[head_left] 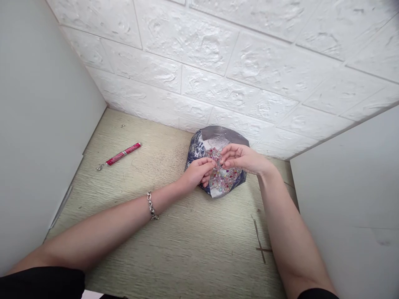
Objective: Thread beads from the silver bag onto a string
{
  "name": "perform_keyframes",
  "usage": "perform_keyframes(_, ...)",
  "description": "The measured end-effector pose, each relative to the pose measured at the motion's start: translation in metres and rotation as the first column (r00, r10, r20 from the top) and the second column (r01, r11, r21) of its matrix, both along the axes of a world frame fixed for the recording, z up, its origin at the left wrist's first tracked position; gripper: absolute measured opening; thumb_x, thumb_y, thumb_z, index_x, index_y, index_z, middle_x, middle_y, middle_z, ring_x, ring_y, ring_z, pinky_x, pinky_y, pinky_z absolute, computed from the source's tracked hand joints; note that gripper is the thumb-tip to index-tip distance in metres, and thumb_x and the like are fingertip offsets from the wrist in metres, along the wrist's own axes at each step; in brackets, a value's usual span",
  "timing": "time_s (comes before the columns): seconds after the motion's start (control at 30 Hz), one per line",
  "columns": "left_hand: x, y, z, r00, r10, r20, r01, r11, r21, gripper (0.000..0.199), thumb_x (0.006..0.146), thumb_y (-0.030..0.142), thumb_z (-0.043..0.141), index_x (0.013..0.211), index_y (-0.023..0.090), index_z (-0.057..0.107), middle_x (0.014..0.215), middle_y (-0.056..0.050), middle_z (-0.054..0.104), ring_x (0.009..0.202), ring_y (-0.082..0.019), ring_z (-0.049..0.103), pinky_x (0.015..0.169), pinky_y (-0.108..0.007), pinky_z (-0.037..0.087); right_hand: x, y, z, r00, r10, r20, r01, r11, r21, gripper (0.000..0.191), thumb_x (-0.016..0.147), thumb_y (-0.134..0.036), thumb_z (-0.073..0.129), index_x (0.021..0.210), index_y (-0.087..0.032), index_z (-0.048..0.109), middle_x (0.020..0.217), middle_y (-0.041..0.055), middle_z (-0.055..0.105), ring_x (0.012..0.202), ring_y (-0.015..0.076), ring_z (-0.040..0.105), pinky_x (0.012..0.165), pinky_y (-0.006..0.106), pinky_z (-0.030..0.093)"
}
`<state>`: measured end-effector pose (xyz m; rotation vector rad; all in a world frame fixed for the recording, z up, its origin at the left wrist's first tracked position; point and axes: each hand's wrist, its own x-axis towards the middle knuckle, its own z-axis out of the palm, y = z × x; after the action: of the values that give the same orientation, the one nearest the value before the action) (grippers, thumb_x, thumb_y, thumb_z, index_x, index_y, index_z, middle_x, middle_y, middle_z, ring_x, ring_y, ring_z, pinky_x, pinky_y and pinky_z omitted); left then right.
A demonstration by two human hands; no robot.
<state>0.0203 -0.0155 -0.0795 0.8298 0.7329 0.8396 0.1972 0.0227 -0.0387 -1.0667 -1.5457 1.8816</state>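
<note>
An open bag (225, 133), silver inside with dark blue patterning outside, stands against the wall with small multicoloured beads (222, 180) in it. My left hand (199, 171) is over the bag's left side, thumb and forefinger pinched; whatever they hold is too small to make out. Close beside it, my right hand (238, 158) hovers above the beads with curled fingers and the thumb drawn near the fingertips. Anything between them is also too small to name. The two sets of fingertips are nearly together, and the hands hide part of the beads.
On the wooden surface (149, 253), a red pen-like stick (123, 153) lies at the left, by a small shiny piece (100, 167). Two thin crossed sticks (259, 241) lie near my right forearm. A white brick-patterned wall (199, 79) rises behind; grey panels (349, 199) flank both sides.
</note>
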Motion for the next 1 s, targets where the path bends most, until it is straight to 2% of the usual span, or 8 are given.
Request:
perform_keyframes(0.1, 0.0, 0.0, -0.001, 1.0, 0.002, -0.012, -0.002, 1.0, 0.016, 0.01, 0.074, 0.025, 0.054, 0.073, 0.016, 0.049, 0.043, 0.01, 0.031, 0.032, -0.002, 0.027, 0.031, -0.014, 0.029, -0.002, 0.002, -0.005, 1.0, 0.025, -0.004, -0.025, 0.999, 0.048, 0.032, 0.059, -0.013, 0.072, 0.086, -0.015, 0.054, 0.076, -0.0002, 0.064, 0.072, 0.0083, 0.06, 0.07, 0.021, 0.048)
perform_keyframes(0.23, 0.001, 0.0, -0.002, 0.999, 0.011, -0.047, -0.009, 0.999, 0.036, 0.011, 0.074, 0.025, 0.056, 0.074, 0.015, 0.052, 0.041, 0.01, 0.031, 0.032, -0.002, 0.026, 0.031, -0.014, 0.029, -0.004, 0.003, -0.008, 1.0, -0.009, 0.008, 0.008, 0.996, 0.09, 0.034, 0.058, -0.015, 0.073, 0.086, -0.015, 0.055, 0.077, -0.0003, 0.064, 0.073, 0.0084, 0.06, 0.071, 0.022, 0.047)
perform_keyframes(0.47, 0.001, -0.001, -0.003, 0.998, 0.031, -0.063, -0.029, 0.999, 0.041, 0.015, 0.07, 0.028, 0.061, 0.073, 0.015, 0.056, 0.04, 0.01, 0.031, 0.032, -0.002, 0.025, 0.032, -0.015, 0.028, -0.005, 0.003, -0.01, 0.999, -0.034, -0.026, 0.036, 0.996, 0.083, 0.032, 0.057, -0.014, 0.073, 0.084, -0.015, 0.056, 0.075, -0.0009, 0.065, 0.07, 0.0074, 0.06, 0.067, 0.019, 0.047)
perform_keyframes(0.63, 0.001, -0.001, -0.004, 0.998, 0.058, -0.003, -0.058, 0.998, 0.009, 0.017, 0.069, 0.029, 0.063, 0.073, 0.014, 0.055, 0.041, 0.01, 0.031, 0.032, -0.001, 0.025, 0.032, -0.015, 0.026, -0.006, 0.005, -0.015, 0.997, -0.076, -0.025, 0.077, 0.994, 0.072, 0.031, 0.055, -0.017, 0.074, 0.082, -0.016, 0.058, 0.074, -0.0001, 0.066, 0.069, 0.0087, 0.062, 0.067, 0.019, 0.047)
perform_keyframes(0.8, -0.002, 0.0, 0.0, 0.992, 0.075, 0.097, -0.067, 0.995, -0.078, 0.02, 0.07, 0.03, 0.063, 0.068, 0.013, 0.052, 0.043, 0.01, 0.028, 0.033, -0.001, 0.024, 0.033, -0.013, 0.025, -0.012, 0.006, -0.021, 0.987, -0.155, -0.043, 0.158, 0.983, 0.094, 0.03, 0.053, -0.018, 0.076, 0.078, -0.015, 0.06, 0.074, 0.0002, 0.067, 0.071, 0.0093, 0.063, 0.072, 0.021, 0.048)
perform_keyframes(1.0, -0.003, 0.001, 0.003, 0.987, 0.085, 0.138, -0.068, 0.99, -0.125, 0.017, 0.074, 0.026, 0.06, 0.069, 0.013, 0.05, 0.045, 0.01, 0.026, 0.034, 0.0, 0.023, 0.033, -0.013, 0.023, -0.018, 0.006, -0.025, 0.978, -0.197, -0.068, 0.204, 0.972, 0.12, 0.033, 0.055, -0.019, 0.075, 0.084, -0.017, 0.06, 0.076, 0.0003, 0.067, 0.072, 0.0095, 0.063, 0.073, 0.022, 0.048)
